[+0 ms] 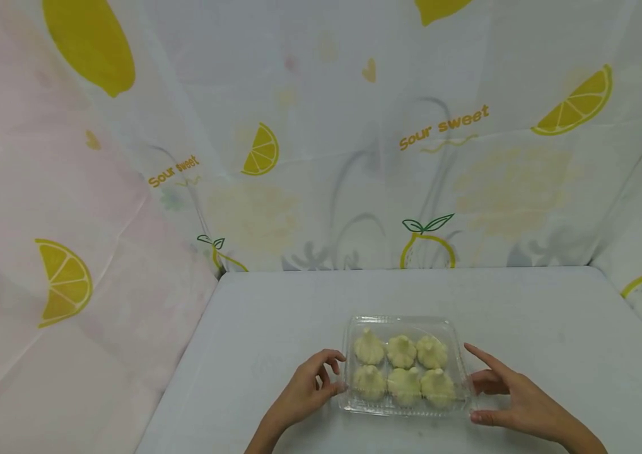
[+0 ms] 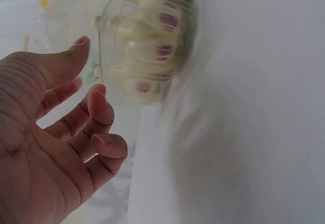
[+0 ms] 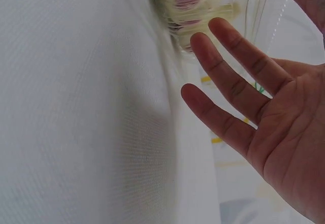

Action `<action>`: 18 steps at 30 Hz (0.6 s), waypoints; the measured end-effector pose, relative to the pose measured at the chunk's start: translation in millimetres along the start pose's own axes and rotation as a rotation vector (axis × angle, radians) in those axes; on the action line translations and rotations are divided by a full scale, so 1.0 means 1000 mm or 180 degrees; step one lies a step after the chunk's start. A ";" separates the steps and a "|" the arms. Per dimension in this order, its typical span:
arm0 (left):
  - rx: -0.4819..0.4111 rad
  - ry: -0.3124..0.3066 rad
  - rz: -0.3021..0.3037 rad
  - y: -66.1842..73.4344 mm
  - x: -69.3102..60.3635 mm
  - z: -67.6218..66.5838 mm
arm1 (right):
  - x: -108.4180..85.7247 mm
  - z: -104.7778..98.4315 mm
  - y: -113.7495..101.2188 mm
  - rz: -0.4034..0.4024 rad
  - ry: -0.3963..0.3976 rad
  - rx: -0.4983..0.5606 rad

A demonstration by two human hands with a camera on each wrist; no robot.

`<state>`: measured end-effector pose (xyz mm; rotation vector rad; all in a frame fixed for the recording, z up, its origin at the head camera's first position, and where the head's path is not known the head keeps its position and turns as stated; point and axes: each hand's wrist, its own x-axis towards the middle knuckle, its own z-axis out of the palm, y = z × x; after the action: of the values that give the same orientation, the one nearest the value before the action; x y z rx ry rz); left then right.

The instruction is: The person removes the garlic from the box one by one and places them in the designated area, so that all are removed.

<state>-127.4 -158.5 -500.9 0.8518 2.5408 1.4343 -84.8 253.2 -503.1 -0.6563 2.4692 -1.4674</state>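
A clear plastic clamshell box (image 1: 406, 408) lies with its lid down on the white table. Inside it are several pale garlic bulbs (image 1: 405, 386) in two rows; purple marks show low on them in both wrist views. At the box's left side is my left hand (image 1: 305, 389), its fingers loosely bent. In the left wrist view a fingertip (image 2: 101, 107) meets or nearly meets the lid's edge, and the thumb stands apart from it. My right hand (image 1: 516, 400) is spread beside the right side, thumb near the front corner. Whether it touches the box cannot be told.
The white table (image 1: 275, 315) reaches back to a hanging cloth (image 1: 321, 126) printed with lemons and lettering. More of this cloth (image 1: 26, 189) closes off the left side, and a similar panel stands at the right.
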 end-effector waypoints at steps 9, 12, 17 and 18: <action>0.0010 0.0179 0.0124 0.003 0.004 -0.003 | 0.001 0.000 0.003 -0.0074 -0.0058 0.0120; 0.0058 0.0233 0.0183 0.003 0.006 -0.003 | 0.001 0.000 0.004 -0.0104 -0.0056 0.0139; 0.0047 0.0334 0.0270 0.002 0.011 -0.004 | 0.001 -0.001 0.005 -0.0028 -0.0064 0.0088; 0.0036 0.0355 0.0278 0.002 0.012 -0.004 | 0.001 -0.001 0.006 0.0004 -0.0065 0.0056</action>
<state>-138.5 -154.7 -494.6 0.9203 2.6248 1.5353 -87.6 256.1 -507.3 -0.6631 2.4380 -1.4730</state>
